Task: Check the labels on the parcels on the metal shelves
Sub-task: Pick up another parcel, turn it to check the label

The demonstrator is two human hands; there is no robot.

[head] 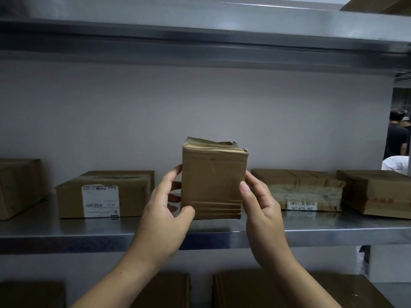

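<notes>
My left hand (164,210) and right hand (260,210) grip an upright parcel (213,181), label seemingly facing away; turning it comes next.

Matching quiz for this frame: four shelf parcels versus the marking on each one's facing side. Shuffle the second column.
1. held parcel
2. parcel to its left
3. parcel to its right
4. far-right parcel

A. narrow barcode strip
B. red print
C. large white label
D. no label showing

Pairs: 1-D, 2-C, 3-A, 4-B
</notes>
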